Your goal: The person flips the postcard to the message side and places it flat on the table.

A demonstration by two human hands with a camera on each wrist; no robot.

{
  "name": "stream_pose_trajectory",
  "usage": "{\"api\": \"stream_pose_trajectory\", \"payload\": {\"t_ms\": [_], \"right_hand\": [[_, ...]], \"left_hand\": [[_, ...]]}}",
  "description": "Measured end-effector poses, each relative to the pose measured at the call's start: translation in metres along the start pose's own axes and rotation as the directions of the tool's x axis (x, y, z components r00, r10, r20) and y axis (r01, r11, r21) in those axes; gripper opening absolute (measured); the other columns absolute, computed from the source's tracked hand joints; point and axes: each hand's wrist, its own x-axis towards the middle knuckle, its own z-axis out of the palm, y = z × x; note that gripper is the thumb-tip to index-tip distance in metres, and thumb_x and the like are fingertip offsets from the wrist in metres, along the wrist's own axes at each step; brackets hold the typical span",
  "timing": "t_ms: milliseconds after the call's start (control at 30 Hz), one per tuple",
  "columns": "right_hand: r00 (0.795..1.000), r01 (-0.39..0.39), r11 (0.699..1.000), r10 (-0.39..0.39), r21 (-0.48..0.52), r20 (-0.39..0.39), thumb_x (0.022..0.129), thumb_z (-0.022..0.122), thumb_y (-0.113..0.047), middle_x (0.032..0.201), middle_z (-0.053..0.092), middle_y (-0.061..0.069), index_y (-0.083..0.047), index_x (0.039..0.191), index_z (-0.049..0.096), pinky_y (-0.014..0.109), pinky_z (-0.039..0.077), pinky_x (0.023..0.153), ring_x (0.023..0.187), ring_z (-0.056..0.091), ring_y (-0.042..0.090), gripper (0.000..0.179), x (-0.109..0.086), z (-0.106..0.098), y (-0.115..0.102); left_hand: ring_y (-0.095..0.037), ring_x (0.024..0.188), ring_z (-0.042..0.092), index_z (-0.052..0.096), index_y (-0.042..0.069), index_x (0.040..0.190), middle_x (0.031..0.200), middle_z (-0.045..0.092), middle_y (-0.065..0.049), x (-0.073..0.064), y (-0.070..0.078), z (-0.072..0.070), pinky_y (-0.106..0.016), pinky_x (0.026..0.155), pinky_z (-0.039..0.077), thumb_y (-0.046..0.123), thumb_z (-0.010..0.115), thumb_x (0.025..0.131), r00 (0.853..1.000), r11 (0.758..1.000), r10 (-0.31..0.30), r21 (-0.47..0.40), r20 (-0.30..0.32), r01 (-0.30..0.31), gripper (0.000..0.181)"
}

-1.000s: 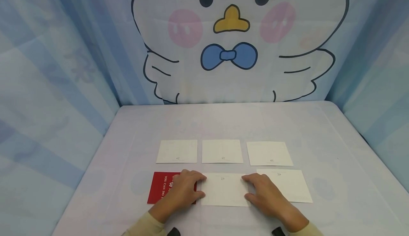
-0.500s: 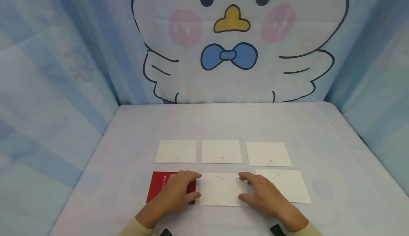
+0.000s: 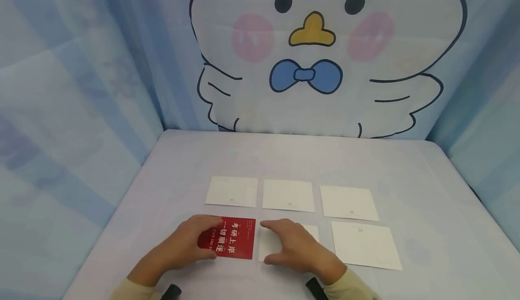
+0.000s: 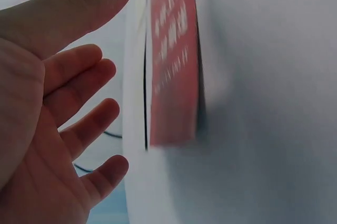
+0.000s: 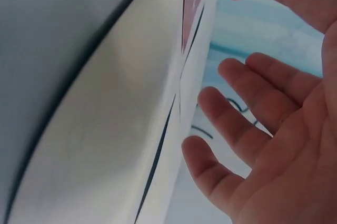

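Note:
A red card with white lettering lies at the front left of two rows of cards. My left hand hovers over its left part, thumb and fingers spread apart with nothing in them; the left wrist view shows the same card beyond the fingertips. My right hand hangs over a white card in the front middle and hides much of it. Its fingers are relaxed and parted, and in the right wrist view that hand holds nothing. A further white card lies to its right.
Behind, a row of white cards lies face down, each with a small printed mark. The pale cloth-covered table ends at a curtain with a cartoon bird. Blue-white curtains hang at both sides.
Both hands have moved left: the left hand from the red card's right edge to its left part, the right hand from the middle white card's right edge across it. The head view has shifted slightly.

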Motion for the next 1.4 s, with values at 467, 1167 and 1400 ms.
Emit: {"api": "stream_pose_trajectory", "payload": {"t_ms": [467,1167,1400], "right_hand": [[1.000,-0.001,0.955,0.010,-0.297,0.029,0.073,0.087,-0.034,0.123,0.065,0.001,-0.014,0.133,0.060,0.049,0.042,0.097,0.120,0.052,0.025,0.069,0.030,0.024,-0.027],[0.999,0.041,0.934,-0.044,-0.355,0.001,0.084,0.068,-0.024,0.102,0.071,0.002,-0.010,0.111,0.070,0.053,0.040,0.096,0.101,0.058,0.022,0.030,0.036,0.030,-0.032],[0.997,0.024,0.936,-0.050,-0.351,-0.064,0.086,0.065,-0.014,0.102,0.072,0.006,-0.008,0.120,0.065,0.053,0.041,0.096,0.096,0.061,0.023,0.034,0.036,0.029,-0.032]], "left_hand": [[-0.031,0.129,0.047,0.060,0.014,0.135,0.132,0.059,-0.005,-0.006,-0.025,-0.006,-0.061,0.102,0.040,0.019,0.095,0.062,0.993,0.986,-0.116,0.119,-0.039,0.120,0.081],[-0.027,0.110,0.061,0.069,0.007,0.120,0.116,0.068,-0.004,-0.005,-0.023,-0.007,-0.050,0.095,0.049,0.016,0.080,0.078,0.997,0.986,-0.066,0.153,-0.034,0.071,0.045],[-0.029,0.100,0.063,0.051,0.003,0.142,0.101,0.073,-0.003,-0.006,-0.019,-0.005,-0.053,0.094,0.049,0.016,0.073,0.086,0.985,0.970,-0.100,0.209,-0.139,0.128,0.061]]}}
